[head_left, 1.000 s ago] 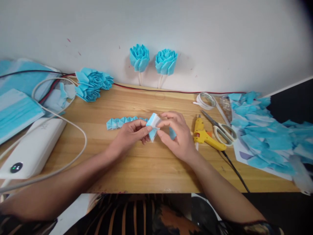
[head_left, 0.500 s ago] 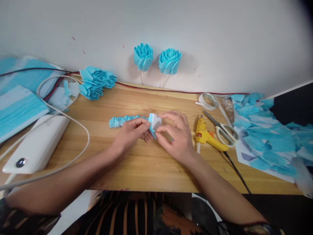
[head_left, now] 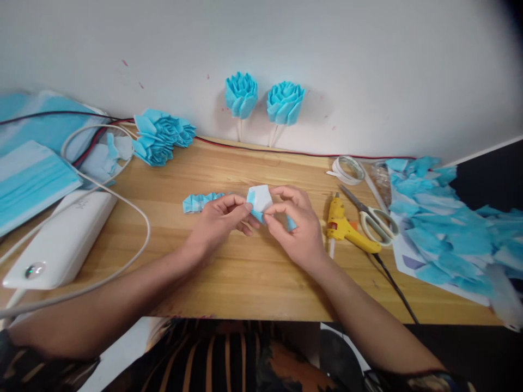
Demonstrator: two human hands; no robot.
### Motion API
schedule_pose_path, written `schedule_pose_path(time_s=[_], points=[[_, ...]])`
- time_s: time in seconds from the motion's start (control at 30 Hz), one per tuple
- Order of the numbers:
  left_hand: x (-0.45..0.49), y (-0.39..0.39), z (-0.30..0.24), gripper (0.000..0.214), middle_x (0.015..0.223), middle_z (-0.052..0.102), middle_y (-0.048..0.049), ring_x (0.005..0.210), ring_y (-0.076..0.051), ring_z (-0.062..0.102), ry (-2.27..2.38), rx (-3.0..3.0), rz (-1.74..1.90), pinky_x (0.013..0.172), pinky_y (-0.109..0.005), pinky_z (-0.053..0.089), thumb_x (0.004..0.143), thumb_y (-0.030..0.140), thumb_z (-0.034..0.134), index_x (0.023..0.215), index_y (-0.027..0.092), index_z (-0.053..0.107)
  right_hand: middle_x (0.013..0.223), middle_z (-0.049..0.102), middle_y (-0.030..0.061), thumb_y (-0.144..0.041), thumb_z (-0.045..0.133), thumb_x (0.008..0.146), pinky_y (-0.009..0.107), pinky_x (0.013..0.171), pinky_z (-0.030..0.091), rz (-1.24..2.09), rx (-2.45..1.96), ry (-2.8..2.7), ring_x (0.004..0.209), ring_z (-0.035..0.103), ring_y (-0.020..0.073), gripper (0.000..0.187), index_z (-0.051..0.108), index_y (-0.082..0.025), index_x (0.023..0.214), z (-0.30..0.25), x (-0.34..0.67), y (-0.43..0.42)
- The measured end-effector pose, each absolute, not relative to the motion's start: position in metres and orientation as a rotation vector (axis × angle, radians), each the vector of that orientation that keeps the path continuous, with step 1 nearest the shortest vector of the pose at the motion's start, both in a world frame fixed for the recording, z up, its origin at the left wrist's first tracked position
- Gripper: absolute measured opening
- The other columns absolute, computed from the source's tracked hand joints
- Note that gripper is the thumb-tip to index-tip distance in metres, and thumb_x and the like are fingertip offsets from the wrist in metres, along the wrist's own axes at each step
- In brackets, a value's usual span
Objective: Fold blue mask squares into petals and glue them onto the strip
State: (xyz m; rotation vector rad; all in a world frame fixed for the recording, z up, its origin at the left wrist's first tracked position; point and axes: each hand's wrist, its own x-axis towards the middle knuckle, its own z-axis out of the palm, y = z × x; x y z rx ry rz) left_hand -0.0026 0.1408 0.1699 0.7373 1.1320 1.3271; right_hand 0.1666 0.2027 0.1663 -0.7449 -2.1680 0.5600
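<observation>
My left hand (head_left: 220, 218) and my right hand (head_left: 296, 226) meet at the middle of the wooden table (head_left: 245, 272). Both pinch a small folded piece of blue and white paper (head_left: 258, 200), held just above the tabletop. A pleated strip of the same blue paper (head_left: 199, 201) runs out to the left behind my left hand. A bit of blue paper shows by my right palm.
Blue paper flowers (head_left: 161, 136) lie at the back left; two more on sticks (head_left: 263, 103) lean on the wall. A yellow glue gun (head_left: 347, 228), scissors (head_left: 373, 218) and a tape roll (head_left: 347, 167) sit right. Blue paper scraps (head_left: 445, 228) lie far right; a white power bank (head_left: 61, 239) with cable lies left.
The fingers of both hands have shifted on the folded piece, and its white side now stands up a little higher. The view has moved slightly.
</observation>
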Motion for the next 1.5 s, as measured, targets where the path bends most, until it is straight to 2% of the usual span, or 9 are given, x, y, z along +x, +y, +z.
schedule_pose_path(time_s=[0.17, 0.33, 0.47, 0.73, 0.9, 1.07, 1.17, 1.3, 1.5], points=[[-0.0023, 0.1402, 0.1701, 0.020, 0.068, 0.071, -0.0022, 0.063, -0.014, 0.067, 1.139, 0.725, 1.318, 0.058, -0.024, 0.054, 0.078, 0.033, 0.072, 0.076, 0.015, 0.064, 0.113, 0.070, 0.0043, -0.020, 0.062, 0.087, 0.042, 0.096, 0.048, 0.909, -0.844, -2.068, 0.112, 0.064, 0.0227, 0.007, 0.064, -0.025, 0.083, 0.1665, 0.1660, 0.2016], [-0.0024, 0.1404, 0.1693, 0.021, 0.066, 0.069, -0.0012, 0.059, -0.012, 0.064, 1.146, 0.735, 1.328, 0.058, -0.024, 0.054, 0.078, 0.034, 0.072, 0.075, 0.015, 0.063, 0.085, 0.070, -0.0002, -0.021, 0.063, 0.086, 0.032, 0.079, 0.050, 1.040, -0.909, -1.999, 0.082, 0.065, 0.0158, 0.005, 0.063, -0.023, 0.082, 0.1658, 0.1661, 0.2017], [-0.0033, 0.1410, 0.1669, 0.021, 0.063, 0.067, -0.0004, 0.054, -0.010, 0.059, 1.180, 0.755, 1.310, 0.057, -0.023, 0.053, 0.078, 0.034, 0.072, 0.074, 0.015, 0.063, 0.079, 0.065, -0.0016, -0.021, 0.065, 0.084, 0.030, 0.072, 0.048, 1.084, -0.959, -1.929, 0.074, 0.061, 0.0137, 0.005, 0.060, -0.023, 0.085, 0.1632, 0.1655, 0.2009], [-0.0049, 0.1409, 0.1640, 0.031, 0.068, 0.066, -0.0010, 0.059, -0.012, 0.061, 1.129, 0.764, 1.246, 0.056, -0.024, 0.053, 0.082, 0.046, 0.069, 0.080, 0.015, 0.064, 0.078, 0.059, -0.0030, -0.022, 0.064, 0.085, 0.030, 0.072, 0.048, 1.124, -0.947, -1.896, 0.074, 0.059, 0.0135, 0.017, 0.059, -0.025, 0.100, 0.1594, 0.1664, 0.2008], [-0.0048, 0.1414, 0.1626, 0.023, 0.066, 0.064, 0.0014, 0.057, -0.009, 0.059, 1.165, 0.848, 1.214, 0.057, -0.022, 0.052, 0.077, 0.036, 0.075, 0.078, 0.015, 0.065, 0.081, 0.060, -0.0023, -0.024, 0.064, 0.087, 0.030, 0.072, 0.048, 1.144, -0.925, -1.896, 0.075, 0.059, 0.0138, 0.015, 0.060, -0.025, 0.101, 0.1581, 0.1685, 0.2008], [-0.0046, 0.1419, 0.1630, 0.023, 0.064, 0.063, 0.0015, 0.055, -0.009, 0.057, 1.173, 0.831, 1.246, 0.056, -0.022, 0.051, 0.079, 0.035, 0.073, 0.073, 0.015, 0.063, 0.084, 0.063, -0.0006, -0.030, 0.057, 0.095, 0.029, 0.072, 0.049, 1.193, -0.910, -1.905, 0.076, 0.061, 0.0138, 0.014, 0.063, -0.025, 0.106, 0.1624, 0.1709, 0.2006], [-0.0047, 0.1418, 0.1638, 0.022, 0.064, 0.063, 0.0012, 0.055, -0.009, 0.057, 1.164, 0.825, 1.258, 0.056, -0.023, 0.051, 0.080, 0.035, 0.072, 0.074, 0.015, 0.063, 0.085, 0.064, -0.0005, -0.028, 0.057, 0.094, 0.029, 0.073, 0.050, 1.220, -0.908, -1.883, 0.077, 0.062, 0.0137, 0.015, 0.062, -0.025, 0.108, 0.1632, 0.1705, 0.2006], [-0.0052, 0.1419, 0.1633, 0.022, 0.065, 0.064, 0.0004, 0.055, -0.010, 0.058, 1.156, 0.818, 1.277, 0.056, -0.023, 0.050, 0.081, 0.034, 0.071, 0.074, 0.015, 0.063, 0.087, 0.068, -0.0007, -0.025, 0.059, 0.092, 0.029, 0.077, 0.051, 1.272, -0.905, -1.857, 0.080, 0.064, 0.0136, 0.021, 0.060, -0.025, 0.113, 0.1611, 0.1699, 0.2016], [-0.0055, 0.1420, 0.1627, 0.023, 0.063, 0.064, 0.0008, 0.055, -0.010, 0.058, 1.195, 0.818, 1.262, 0.054, -0.022, 0.050, 0.080, 0.036, 0.071, 0.073, 0.015, 0.062, 0.096, 0.073, 0.0031, -0.032, 0.057, 0.094, 0.036, 0.084, 0.052, 1.295, -0.979, -1.780, 0.090, 0.068, 0.0176, 0.035, 0.054, -0.025, 0.128, 0.1638, 0.1713, 0.2051]])
